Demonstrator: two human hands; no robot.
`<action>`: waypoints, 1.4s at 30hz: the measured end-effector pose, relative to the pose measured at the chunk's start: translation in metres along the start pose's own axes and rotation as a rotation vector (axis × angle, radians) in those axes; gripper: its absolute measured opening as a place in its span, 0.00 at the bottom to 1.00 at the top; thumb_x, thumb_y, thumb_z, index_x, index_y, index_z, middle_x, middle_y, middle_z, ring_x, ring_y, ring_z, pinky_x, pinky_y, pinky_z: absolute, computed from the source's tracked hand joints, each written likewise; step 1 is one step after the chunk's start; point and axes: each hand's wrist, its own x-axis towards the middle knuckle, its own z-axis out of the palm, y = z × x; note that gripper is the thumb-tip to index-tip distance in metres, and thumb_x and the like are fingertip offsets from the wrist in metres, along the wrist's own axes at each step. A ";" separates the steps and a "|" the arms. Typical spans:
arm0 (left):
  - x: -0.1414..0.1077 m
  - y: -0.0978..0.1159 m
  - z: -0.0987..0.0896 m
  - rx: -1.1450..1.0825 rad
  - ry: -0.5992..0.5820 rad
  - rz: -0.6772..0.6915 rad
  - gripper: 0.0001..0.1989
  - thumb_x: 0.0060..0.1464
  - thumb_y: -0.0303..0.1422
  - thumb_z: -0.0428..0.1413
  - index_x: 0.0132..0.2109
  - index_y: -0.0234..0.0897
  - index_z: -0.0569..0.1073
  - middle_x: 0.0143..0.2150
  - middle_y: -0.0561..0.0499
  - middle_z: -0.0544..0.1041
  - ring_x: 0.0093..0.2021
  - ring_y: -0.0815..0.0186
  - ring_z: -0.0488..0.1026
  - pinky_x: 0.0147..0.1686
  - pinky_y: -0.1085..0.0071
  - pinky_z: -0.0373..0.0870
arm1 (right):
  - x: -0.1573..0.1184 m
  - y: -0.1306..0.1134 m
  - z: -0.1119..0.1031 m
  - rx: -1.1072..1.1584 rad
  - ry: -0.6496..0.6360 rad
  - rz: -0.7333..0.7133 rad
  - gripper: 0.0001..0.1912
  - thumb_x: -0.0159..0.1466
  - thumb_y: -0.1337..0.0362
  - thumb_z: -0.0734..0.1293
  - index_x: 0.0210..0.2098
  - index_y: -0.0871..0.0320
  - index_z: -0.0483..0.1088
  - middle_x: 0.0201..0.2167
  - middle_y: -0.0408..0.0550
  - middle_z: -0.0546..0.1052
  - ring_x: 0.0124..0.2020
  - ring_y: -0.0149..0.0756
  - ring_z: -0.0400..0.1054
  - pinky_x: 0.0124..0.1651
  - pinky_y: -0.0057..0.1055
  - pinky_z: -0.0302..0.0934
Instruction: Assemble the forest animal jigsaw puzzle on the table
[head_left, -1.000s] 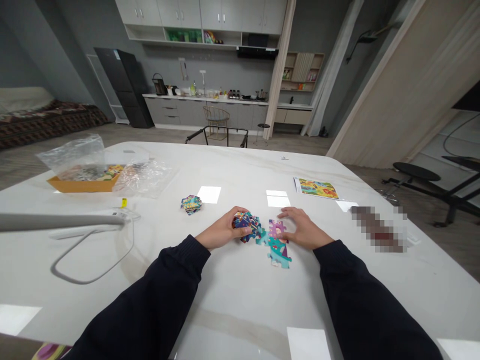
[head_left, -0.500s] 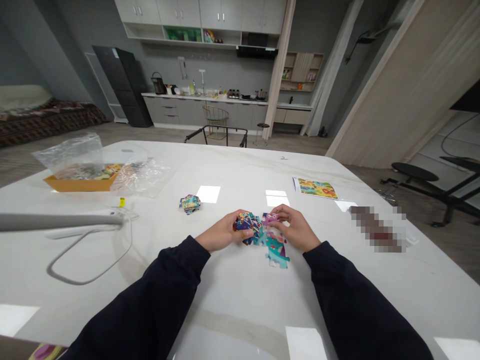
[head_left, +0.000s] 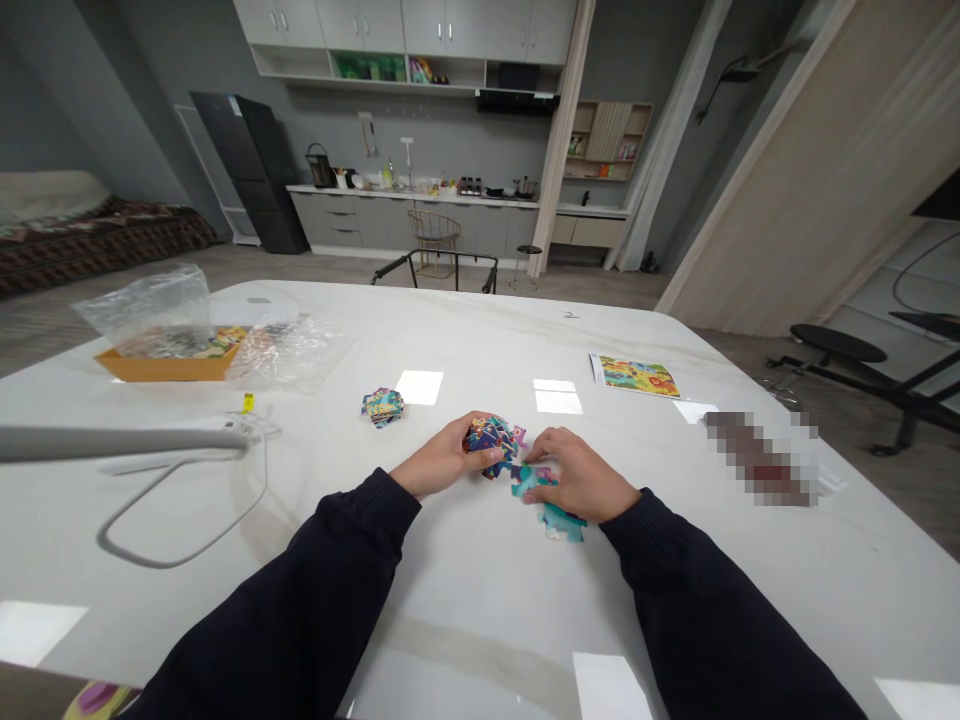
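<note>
My left hand point(head_left: 444, 455) is closed around a thick stack of jigsaw puzzle pieces point(head_left: 491, 440), dark blue with coloured patterns, just above the white table. Close beside it, my right hand point(head_left: 581, 475) pinches a teal puzzle piece point(head_left: 523, 480) between thumb and fingers. Partly under that hand lie teal puzzle pieces point(head_left: 562, 524); how they join is hidden. A bit of a purple piece point(head_left: 519, 435) shows at the stack's right edge. To the left, a small pile of puzzle pieces point(head_left: 382, 406) rests on the table.
An orange box point(head_left: 165, 368) with puzzle pieces and clear plastic bags point(head_left: 281, 355) stands at the far left. Nearer is a grey stand with a looped base point(head_left: 180, 560). A colourful picture sheet point(head_left: 637, 376) lies at the back right, a blurred-out item point(head_left: 757, 460) at the right.
My right hand has moved down and slightly left, from the purple piece to a teal piece. The purple piece now shows beside the stack. My left hand keeps its hold.
</note>
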 end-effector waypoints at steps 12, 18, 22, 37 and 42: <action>-0.003 -0.002 -0.002 0.014 -0.180 -0.078 0.27 0.51 0.46 0.69 0.50 0.34 0.70 0.38 0.47 0.77 0.33 0.65 0.74 0.35 0.67 0.73 | 0.003 -0.002 0.012 0.344 0.032 0.101 0.24 0.47 0.70 0.78 0.38 0.53 0.64 0.37 0.40 0.71 0.39 0.37 0.66 0.43 0.33 0.63; -0.004 -0.004 0.004 -0.015 -0.187 -0.117 0.30 0.49 0.45 0.70 0.51 0.36 0.68 0.40 0.47 0.76 0.35 0.65 0.75 0.35 0.67 0.74 | 0.006 0.000 0.011 0.414 0.168 0.016 0.18 0.53 0.70 0.72 0.41 0.53 0.67 0.38 0.42 0.74 0.39 0.36 0.69 0.47 0.35 0.64; -0.004 0.001 0.004 0.010 -0.135 -0.073 0.29 0.50 0.46 0.69 0.52 0.35 0.69 0.41 0.47 0.76 0.36 0.65 0.74 0.37 0.66 0.74 | -0.004 0.012 -0.015 0.269 -0.032 0.051 0.29 0.51 0.63 0.77 0.52 0.53 0.71 0.52 0.50 0.75 0.54 0.46 0.69 0.59 0.45 0.61; -0.003 0.000 0.003 -0.024 -0.139 -0.084 0.31 0.49 0.46 0.70 0.53 0.34 0.69 0.41 0.47 0.75 0.36 0.65 0.73 0.37 0.66 0.73 | -0.010 0.017 -0.019 0.254 -0.069 0.245 0.22 0.46 0.69 0.77 0.36 0.53 0.64 0.32 0.40 0.73 0.34 0.36 0.67 0.37 0.33 0.62; -0.003 -0.001 0.008 -0.037 -0.154 -0.081 0.30 0.49 0.46 0.70 0.52 0.33 0.70 0.41 0.47 0.75 0.37 0.65 0.73 0.38 0.67 0.72 | 0.001 0.005 0.001 0.520 0.078 0.179 0.14 0.56 0.64 0.71 0.37 0.53 0.63 0.28 0.38 0.73 0.29 0.33 0.66 0.34 0.32 0.61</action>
